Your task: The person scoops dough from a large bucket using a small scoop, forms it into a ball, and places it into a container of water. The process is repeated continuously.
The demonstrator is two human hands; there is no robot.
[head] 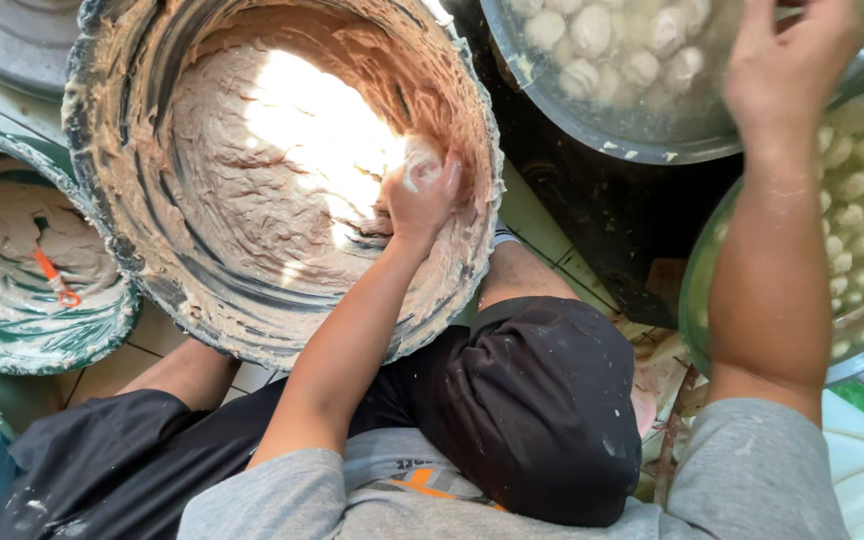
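Seen from above, a person sits on a tiled floor (542, 215) with a large tub (282, 170) of pale pinkish-brown paste (232, 150) tilted between the knees. The left hand (420, 195) is inside the tub at its right wall, fingers (442, 180) curled together around a small whitish lump of paste (420, 165) that bulges out at the top of the fist. Paste coats the hand and smears the tub's rim and inner wall; bright sunlight falls across the middle of the mass.

The right hand (787, 65) is raised over a metal basin (642, 90) holding pale round balls (592, 35) in cloudy water. Its back faces the camera and the image is blurred there, so whether the fingers are apart or holding anything cannot be told.

A second, green-rimmed basin (857, 230) at the right edge, just beside the right forearm, holds more of the same pale balls. At the left, a green bowl (32, 270) smeared with the same paste holds a small orange tool (55, 278). The person wears a grey shirt (752, 470) and dark shorts (532, 410) flecked with paste.
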